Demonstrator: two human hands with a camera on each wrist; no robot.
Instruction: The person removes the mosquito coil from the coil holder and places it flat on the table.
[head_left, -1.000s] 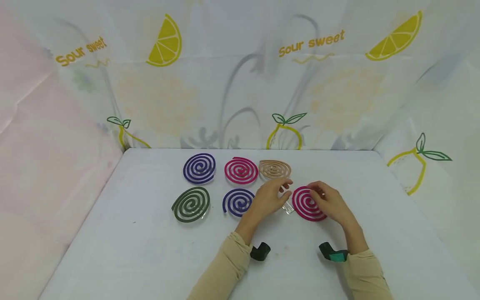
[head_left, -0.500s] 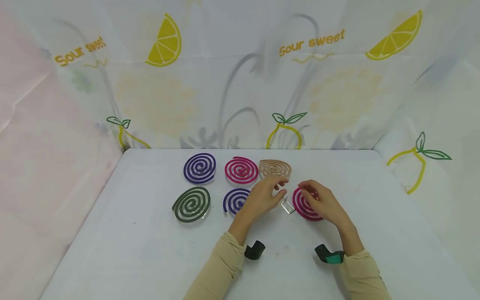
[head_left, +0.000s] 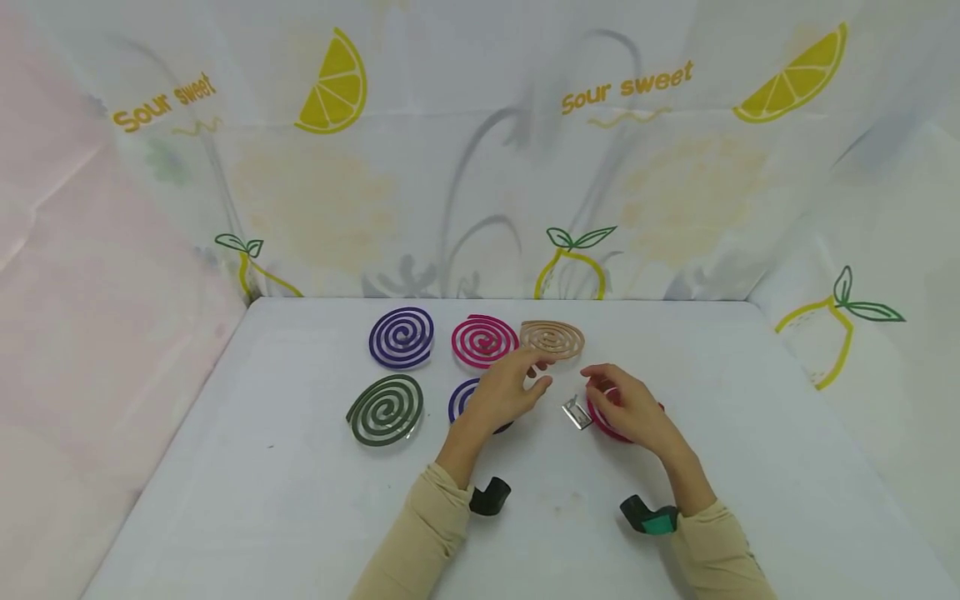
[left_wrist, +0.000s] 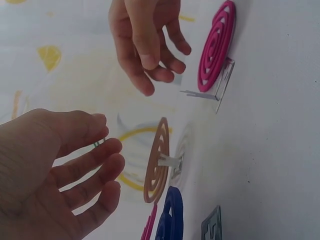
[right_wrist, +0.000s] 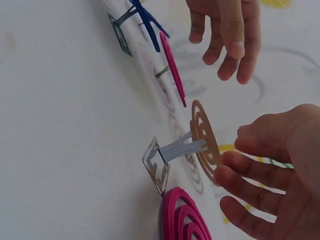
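A pink mosquito coil (head_left: 598,414) lies at the front right of the table, partly hidden under my right hand (head_left: 630,408). That hand hovers over it with loosely bent fingers and holds nothing. Beside the coil's left edge is a small metal coil stand (head_left: 576,412), its prong bent upward in the right wrist view. My left hand (head_left: 504,392) hangs above the front blue coil (head_left: 461,402) and covers part of it. In the left wrist view its fingers (left_wrist: 95,172) are apart, with a gap before the tan coil (left_wrist: 156,167).
Behind stand another blue coil (head_left: 401,337), a second pink coil (head_left: 483,340) and the tan coil (head_left: 552,338). A green coil (head_left: 385,410) is at front left. In the wrist views, several coils sit raised on metal stands. A printed cloth (head_left: 420,167) hangs behind the table.
My left hand has drawn left, from near the metal stand to over the front blue coil. My right hand has shifted slightly left above the pink coil. The stand now shows fully.
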